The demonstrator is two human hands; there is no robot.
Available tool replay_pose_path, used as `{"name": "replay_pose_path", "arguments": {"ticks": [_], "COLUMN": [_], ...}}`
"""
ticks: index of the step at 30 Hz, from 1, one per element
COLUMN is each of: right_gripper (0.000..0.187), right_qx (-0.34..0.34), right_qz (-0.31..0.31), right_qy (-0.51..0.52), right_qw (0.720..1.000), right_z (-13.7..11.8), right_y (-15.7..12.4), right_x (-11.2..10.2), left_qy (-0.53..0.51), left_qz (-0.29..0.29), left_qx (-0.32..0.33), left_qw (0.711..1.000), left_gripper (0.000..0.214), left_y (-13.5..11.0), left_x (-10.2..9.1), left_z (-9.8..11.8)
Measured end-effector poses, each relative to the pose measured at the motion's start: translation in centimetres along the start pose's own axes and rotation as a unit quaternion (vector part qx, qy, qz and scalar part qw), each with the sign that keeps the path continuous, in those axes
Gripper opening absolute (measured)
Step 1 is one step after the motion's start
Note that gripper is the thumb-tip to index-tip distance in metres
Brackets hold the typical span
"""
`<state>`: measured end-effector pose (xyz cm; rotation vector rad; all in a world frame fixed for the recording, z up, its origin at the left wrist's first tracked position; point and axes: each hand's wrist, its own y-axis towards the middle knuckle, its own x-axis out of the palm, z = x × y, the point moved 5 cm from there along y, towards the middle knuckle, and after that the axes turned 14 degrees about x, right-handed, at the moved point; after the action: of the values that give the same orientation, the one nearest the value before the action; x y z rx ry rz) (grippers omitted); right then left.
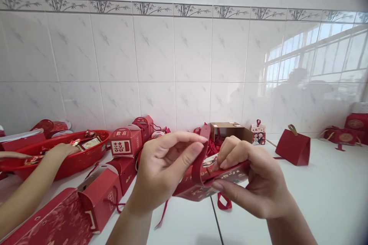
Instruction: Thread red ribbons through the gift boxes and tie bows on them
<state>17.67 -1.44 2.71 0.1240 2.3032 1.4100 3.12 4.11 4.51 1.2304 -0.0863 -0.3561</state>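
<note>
In front of me a red candy gift box (188, 190) with printed figures is held tilted above the white table. My left hand (161, 170) pinches a wide red ribbon (197, 168) between thumb and forefinger; the ribbon runs down against the box. My right hand (254, 180) is closed on the box's right end, thumb below and fingers over the top edge. The fingers cover part of the printed face. Below the box, a loop of red ribbon (224, 201) lies on the table.
On the left, another person's hand (61, 151) reaches into a red basin (83, 162) of wrapped sweets. Red gift boxes (126, 141) crowd its right side. Behind my hands stands an open cardboard box (230, 125). A plain red box (293, 147) stands to the right.
</note>
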Motion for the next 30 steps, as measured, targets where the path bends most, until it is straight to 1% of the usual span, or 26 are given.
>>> {"name": "replay_pose_path", "arguments": {"ticks": [3,6,10,14,16,18,22,25,30], "right_gripper": [0.024,0.024,0.025,0.023,0.023,0.022,0.021,0.021,0.022], "right_qx": [-0.002,-0.005,0.008,0.005,0.004,0.002,-0.005,-0.006,-0.010], "right_qz": [0.003,0.008,0.017,0.035,0.036,0.037,0.038,0.038,0.037], "right_qy": [-0.006,-0.010,-0.027,-0.038,-0.039,-0.038,-0.032,-0.030,-0.034], "right_qw": [1.000,1.000,0.999,0.999,0.999,0.999,0.999,0.999,0.999], "right_z": [0.1,0.2,0.5,0.5,0.4,0.4,0.3,0.4,0.4], "right_y": [0.1,0.0,0.0,0.1,0.1,0.1,0.1,0.0,0.0], "right_x": [-0.2,-0.4,-0.6,-0.7,-0.7,-0.7,-0.7,-0.8,-0.9], "left_qy": [-0.031,-0.039,-0.045,-0.092,-0.094,-0.078,-0.054,-0.041,-0.057], "left_qz": [-0.043,-0.074,-0.051,-0.063,-0.058,-0.052,-0.072,-0.071,-0.079], "left_qx": [-0.024,-0.018,-0.002,-0.045,-0.054,-0.054,-0.040,-0.026,-0.025], "left_qw": [0.998,0.996,0.998,0.993,0.992,0.994,0.995,0.996,0.995], "left_gripper": [0.017,0.018,0.014,0.012,0.011,0.010,0.011,0.012,0.014], "left_y": [0.1,0.2,0.3,-0.2,-0.3,-0.3,-0.1,0.0,-0.1], "left_x": [0.1,0.0,-0.1,0.6,0.7,0.6,0.4,0.1,0.3], "left_z": [-0.4,-0.5,-0.1,0.2,0.4,0.4,0.4,0.5,0.6]}}
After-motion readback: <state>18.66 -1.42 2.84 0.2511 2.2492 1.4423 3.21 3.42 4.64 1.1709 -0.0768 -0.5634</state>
